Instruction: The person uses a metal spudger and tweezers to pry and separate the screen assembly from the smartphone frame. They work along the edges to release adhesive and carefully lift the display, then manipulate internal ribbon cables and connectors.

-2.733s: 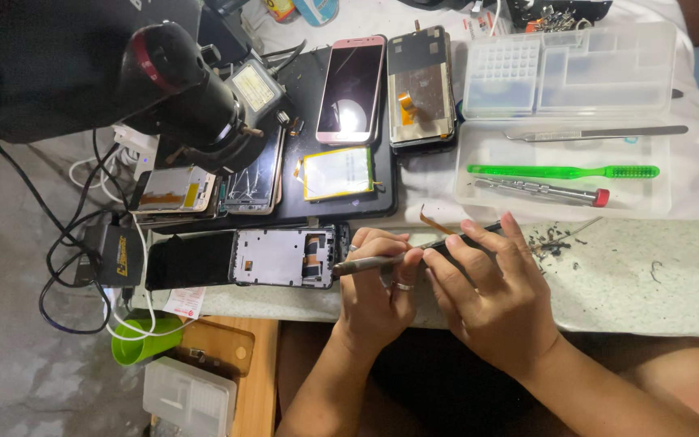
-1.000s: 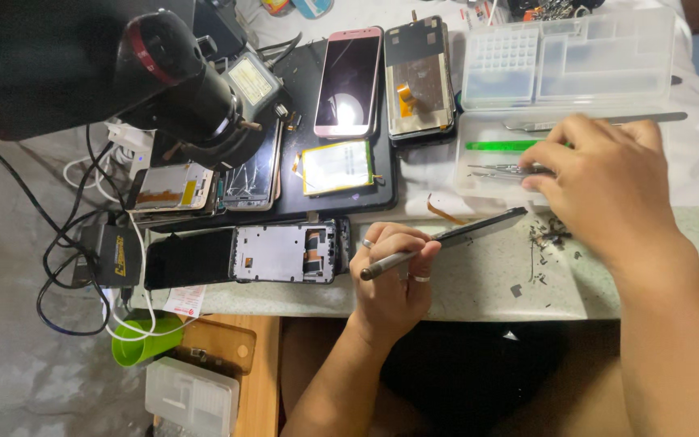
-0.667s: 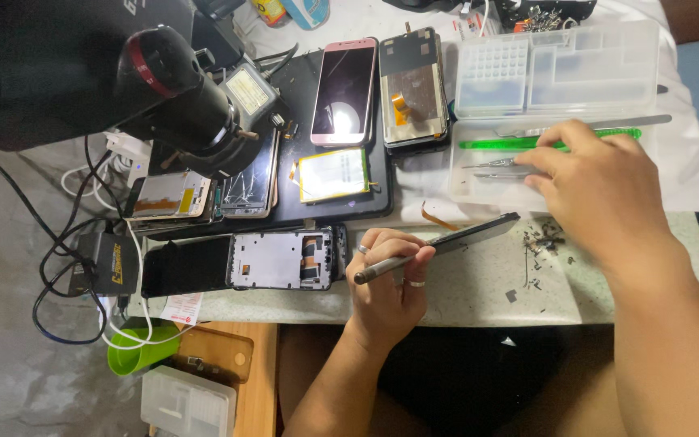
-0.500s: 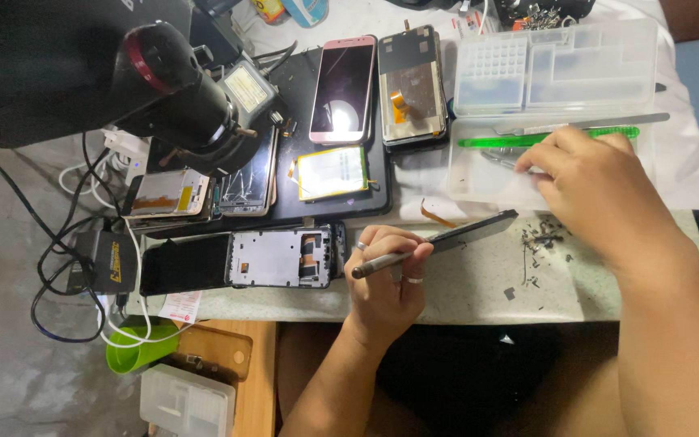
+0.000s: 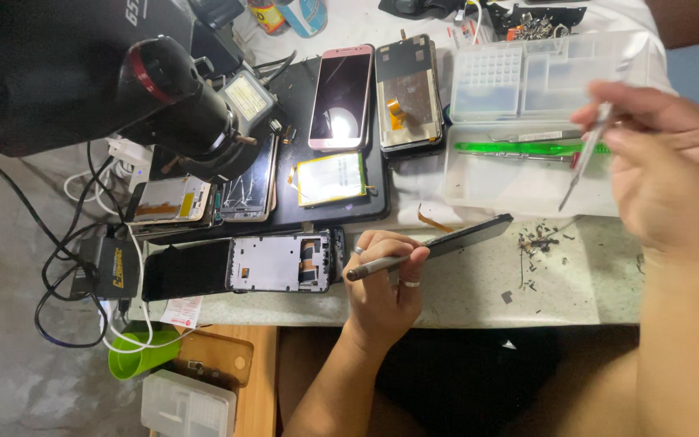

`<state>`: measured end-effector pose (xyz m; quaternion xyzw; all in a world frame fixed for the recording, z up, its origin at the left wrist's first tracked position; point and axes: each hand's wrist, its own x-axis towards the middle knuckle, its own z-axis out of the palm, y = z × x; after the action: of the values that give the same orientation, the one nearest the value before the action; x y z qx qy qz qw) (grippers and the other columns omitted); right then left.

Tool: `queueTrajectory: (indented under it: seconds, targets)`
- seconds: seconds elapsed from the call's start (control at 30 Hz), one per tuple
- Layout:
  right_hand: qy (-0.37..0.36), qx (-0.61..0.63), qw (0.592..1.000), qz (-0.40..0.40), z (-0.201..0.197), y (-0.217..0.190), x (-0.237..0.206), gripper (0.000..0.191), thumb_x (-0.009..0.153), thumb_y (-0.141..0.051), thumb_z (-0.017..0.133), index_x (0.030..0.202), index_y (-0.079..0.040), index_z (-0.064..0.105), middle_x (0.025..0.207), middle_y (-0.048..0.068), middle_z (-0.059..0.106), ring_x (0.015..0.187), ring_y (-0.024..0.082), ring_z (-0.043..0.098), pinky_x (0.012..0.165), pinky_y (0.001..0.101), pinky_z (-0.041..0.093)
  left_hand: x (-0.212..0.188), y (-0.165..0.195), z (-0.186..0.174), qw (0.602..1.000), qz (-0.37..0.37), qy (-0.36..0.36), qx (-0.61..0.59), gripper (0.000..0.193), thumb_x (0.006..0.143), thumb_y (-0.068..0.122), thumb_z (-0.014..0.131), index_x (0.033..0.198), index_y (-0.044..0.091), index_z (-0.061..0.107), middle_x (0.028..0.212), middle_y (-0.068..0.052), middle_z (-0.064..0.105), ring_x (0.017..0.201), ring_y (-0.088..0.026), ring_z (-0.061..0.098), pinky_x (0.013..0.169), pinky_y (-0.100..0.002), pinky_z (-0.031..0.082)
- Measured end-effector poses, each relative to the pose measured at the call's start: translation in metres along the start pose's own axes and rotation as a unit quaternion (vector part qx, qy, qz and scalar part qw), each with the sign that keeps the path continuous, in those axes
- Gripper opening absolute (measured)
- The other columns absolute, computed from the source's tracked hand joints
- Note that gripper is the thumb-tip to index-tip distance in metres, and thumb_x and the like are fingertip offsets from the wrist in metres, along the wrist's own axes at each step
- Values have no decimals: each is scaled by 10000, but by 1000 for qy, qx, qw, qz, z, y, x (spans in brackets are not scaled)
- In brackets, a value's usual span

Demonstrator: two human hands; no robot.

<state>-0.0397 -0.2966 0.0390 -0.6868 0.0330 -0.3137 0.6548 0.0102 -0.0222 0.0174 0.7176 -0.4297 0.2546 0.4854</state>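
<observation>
Left hand (image 5: 386, 279) is curled tight round a slim dark phone (image 5: 430, 249), gripping it edge-on so it slants up to the right above the speckled worktop (image 5: 463, 299), just beside the opened phone frame (image 5: 277, 263). Right hand (image 5: 673, 174) is lifted over the clear plastic tray (image 5: 519, 182), fingers pinched on thin metal tweezers (image 5: 582, 162), tip pointing down toward the tray's near edge. A green tool (image 5: 519, 148) lies in that tray; a pink phone (image 5: 341, 97) rests face up further back, well apart from both hands
</observation>
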Motion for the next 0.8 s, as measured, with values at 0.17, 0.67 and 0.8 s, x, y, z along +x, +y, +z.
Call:
queueTrajectory:
  seconds: [0.17, 0.67, 0.8]
  targets:
    - [-22, 316, 949, 11, -14, 15, -4, 330, 1019, 39, 689, 1313, -106, 727, 1072, 92, 754, 993, 165, 724, 1021, 327, 587, 0, -1, 3, 1000, 13, 5, 8, 208, 1026, 79, 699, 1053, 41, 496, 882, -78, 658, 740, -233, 651, 675, -343, 491]
    - [-116, 252, 952, 128, 42, 10, -42, 204, 1065, -222, 567, 1120, -38, 632, 1196, 237, 724, 1201, 350, 716, 1038, 438, 563, 1, 0, 1, 1000, -10, 3, 1, 209, 1009, 43, 705, 1070, 46, 505, 880, -101, 667, 728, -252, 630, 698, -354, 494]
    - [-138, 273, 946, 110, 45, 8, -44, 206, 1096, -224, 556, 1124, -28, 612, 1203, 248, 716, 1192, 354, 710, 1080, 474, 582, 1, 0, 2, 1000, -11, 5, 1, 212, 1005, 37, 702, 1072, 43, 502, 890, -105, 667, 745, -261, 628, 705, -360, 495]
